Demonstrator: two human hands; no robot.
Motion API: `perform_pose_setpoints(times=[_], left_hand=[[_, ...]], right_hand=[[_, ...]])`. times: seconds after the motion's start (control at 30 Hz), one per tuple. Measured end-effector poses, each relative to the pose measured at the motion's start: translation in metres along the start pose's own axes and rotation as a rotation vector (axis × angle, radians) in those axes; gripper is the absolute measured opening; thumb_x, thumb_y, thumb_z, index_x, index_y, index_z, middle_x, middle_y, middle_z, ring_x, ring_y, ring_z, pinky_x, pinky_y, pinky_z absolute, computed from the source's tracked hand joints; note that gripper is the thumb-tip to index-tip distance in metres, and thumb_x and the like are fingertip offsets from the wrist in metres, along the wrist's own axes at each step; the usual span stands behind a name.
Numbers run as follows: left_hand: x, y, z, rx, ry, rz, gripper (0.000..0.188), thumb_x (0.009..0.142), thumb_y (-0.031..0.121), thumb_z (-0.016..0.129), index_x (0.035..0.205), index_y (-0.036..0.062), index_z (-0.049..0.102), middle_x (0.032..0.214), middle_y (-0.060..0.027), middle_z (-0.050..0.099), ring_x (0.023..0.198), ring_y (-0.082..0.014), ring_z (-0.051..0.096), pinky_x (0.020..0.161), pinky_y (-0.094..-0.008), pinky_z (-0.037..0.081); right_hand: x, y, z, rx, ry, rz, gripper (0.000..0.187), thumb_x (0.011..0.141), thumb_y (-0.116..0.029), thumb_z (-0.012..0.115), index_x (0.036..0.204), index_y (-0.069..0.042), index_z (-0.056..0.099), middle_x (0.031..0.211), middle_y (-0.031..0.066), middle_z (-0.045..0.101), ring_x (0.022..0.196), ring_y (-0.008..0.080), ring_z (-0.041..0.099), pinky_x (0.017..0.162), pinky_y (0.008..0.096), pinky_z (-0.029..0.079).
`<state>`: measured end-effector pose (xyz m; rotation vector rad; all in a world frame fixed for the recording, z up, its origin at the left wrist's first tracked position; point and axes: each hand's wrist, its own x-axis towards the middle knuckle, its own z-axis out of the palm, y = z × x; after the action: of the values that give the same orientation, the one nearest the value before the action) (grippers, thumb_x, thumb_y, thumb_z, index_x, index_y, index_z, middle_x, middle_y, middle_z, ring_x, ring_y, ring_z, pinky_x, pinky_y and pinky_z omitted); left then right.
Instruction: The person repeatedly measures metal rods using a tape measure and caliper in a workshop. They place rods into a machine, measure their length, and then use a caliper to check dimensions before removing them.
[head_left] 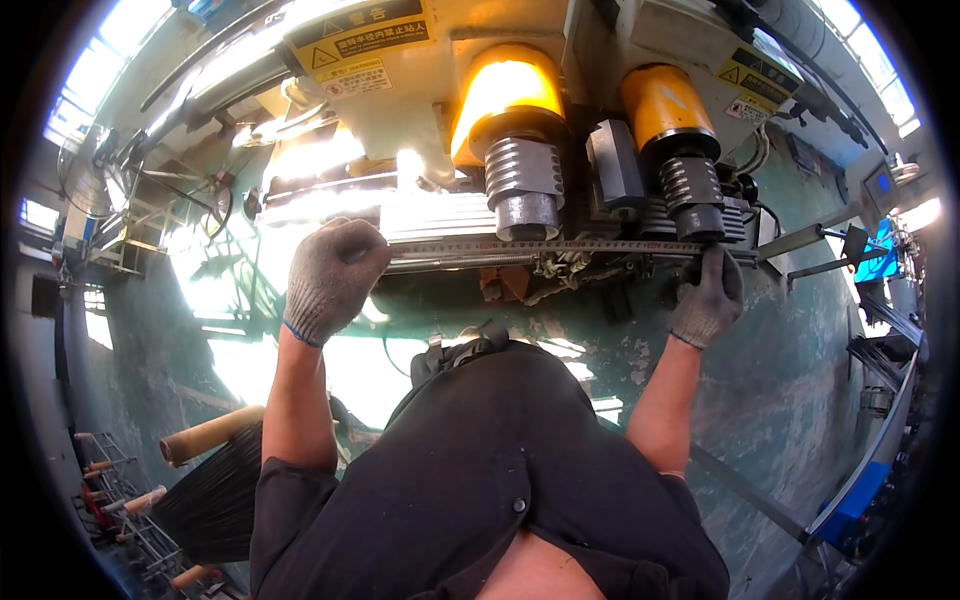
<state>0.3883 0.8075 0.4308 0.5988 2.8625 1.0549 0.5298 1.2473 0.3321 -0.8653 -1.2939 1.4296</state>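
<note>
Our left glove (338, 265) is pale grey with a thin blue edge, and our right glove (708, 300) is grey, darker at the fingers. Our measuring tape (590, 246) has little dark lines. We see two orange-yellow cylinders (668, 105), a yellow-and-black warning label (375, 40), our black shirt (450, 460) and a green floor (785, 375) with pale patches.

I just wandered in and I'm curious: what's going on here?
A person in gloves is holding a measuring tape stretched along the front of a machine. The left hand is closed at one end; the right hand holds the other with its fingertips, beside a ridged metal cylinder. Two orange cylinders sit farther back.
</note>
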Motion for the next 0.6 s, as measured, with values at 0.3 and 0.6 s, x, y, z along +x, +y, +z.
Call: perform_pose_setpoints(times=[0.3,0.6], left_hand=[[0.002,0.001,0.005,0.012,0.013,0.018,0.008,0.095,0.011,0.083,0.095,0.0040,0.082,0.098,-0.0138,0.079,0.089,-0.0303,0.077,0.086,-0.0421,0.062],[-0.020,0.014,0.073,-0.119,-0.193,0.075,0.020,0.095,0.014,0.087,0.111,0.0026,0.084,0.097,-0.0166,0.081,0.091,-0.0317,0.081,0.084,-0.0420,0.062]], right_hand=[[-0.003,-0.008,-0.001,-0.031,-0.032,-0.025,0.025,0.109,-0.017,0.086,0.117,0.006,0.082,0.097,0.0049,0.079,0.076,0.0105,0.067,0.069,0.0286,0.055],[-0.091,-0.013,-0.007,0.101,-0.546,-0.128,0.007,0.109,-0.005,0.083,0.116,-0.003,0.082,0.091,0.0017,0.080,0.078,0.0065,0.070,0.065,0.0239,0.054]])
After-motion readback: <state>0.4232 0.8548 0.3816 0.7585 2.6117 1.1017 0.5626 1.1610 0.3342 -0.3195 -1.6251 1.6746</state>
